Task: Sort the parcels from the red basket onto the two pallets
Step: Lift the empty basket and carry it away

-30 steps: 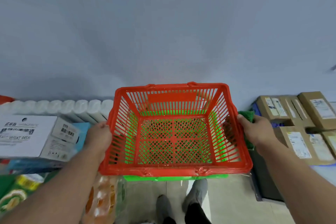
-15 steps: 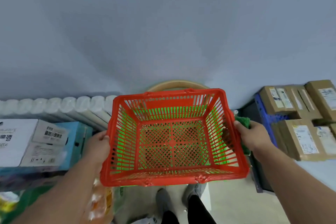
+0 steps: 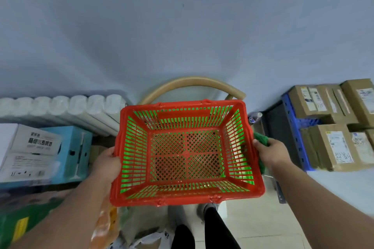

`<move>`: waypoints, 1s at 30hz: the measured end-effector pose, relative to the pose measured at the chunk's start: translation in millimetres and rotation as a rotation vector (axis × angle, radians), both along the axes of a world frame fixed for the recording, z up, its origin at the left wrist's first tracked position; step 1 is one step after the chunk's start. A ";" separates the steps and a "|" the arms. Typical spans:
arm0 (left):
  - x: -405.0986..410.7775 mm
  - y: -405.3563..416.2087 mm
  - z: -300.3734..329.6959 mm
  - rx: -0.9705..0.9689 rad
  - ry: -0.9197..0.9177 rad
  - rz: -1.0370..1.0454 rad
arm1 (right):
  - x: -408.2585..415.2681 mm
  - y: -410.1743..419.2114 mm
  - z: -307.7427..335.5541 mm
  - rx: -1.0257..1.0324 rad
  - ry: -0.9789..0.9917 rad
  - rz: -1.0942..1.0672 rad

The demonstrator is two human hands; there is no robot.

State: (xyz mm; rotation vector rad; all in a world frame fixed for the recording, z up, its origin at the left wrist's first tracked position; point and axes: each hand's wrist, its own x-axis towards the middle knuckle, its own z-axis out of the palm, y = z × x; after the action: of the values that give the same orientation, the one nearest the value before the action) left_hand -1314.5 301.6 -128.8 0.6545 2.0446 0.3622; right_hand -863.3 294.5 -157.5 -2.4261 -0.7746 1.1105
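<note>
Basket (image 3: 186, 153): red, slotted plastic, held at centre frame with its open top toward the camera. No parcel shows inside it. Green shows through the slots of its walls and floor.

Far left of the frame: a white carton (image 3: 28, 151) with black print lies against a blue carton (image 3: 74, 147). Behind both, a row of white rolls (image 3: 60, 105) runs along the wall. Lower left is blurred; green and yellow packaging is all that can be told.

Left hand (image 3: 107, 163): grips the basket's left rim, fingers curled round the edge. An orange bag (image 3: 105, 226) shows below the left forearm.

Above the basket, a tan curved bar (image 3: 192, 83) arcs against the wall. Below the basket, dark trouser legs and grey shoes (image 3: 210, 206) stand on the tiled floor.

Right hand (image 3: 271, 153): grips the basket's right rim, thumb on top. A green cloth (image 3: 261, 139) is bunched between this hand and the rim. Just above it, a bottle (image 3: 255, 117) with a white cap stands near the wall.

Right of the frame: a blue pallet (image 3: 297, 127) carries brown parcels (image 3: 336, 143) with white labels. The parcels lie flat and touch one another in two rows, well apart from the basket.
</note>
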 end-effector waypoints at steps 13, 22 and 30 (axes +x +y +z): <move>16.1 -6.5 -6.9 -0.017 0.093 -0.123 | -5.4 3.7 -7.2 -0.134 -0.099 0.044; 11.4 -10.7 -10.2 -0.077 0.097 -0.181 | -4.4 -1.6 0.4 -0.147 -0.118 0.001; 13.6 -13.9 9.0 -0.073 0.067 -0.186 | -6.7 -18.7 42.0 0.028 -0.246 -0.078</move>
State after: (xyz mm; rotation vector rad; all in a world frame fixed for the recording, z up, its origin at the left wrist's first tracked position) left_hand -1300.9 287.7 -119.8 0.8137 2.0302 0.1587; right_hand -870.0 275.8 -115.5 -2.5760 -0.7544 0.7766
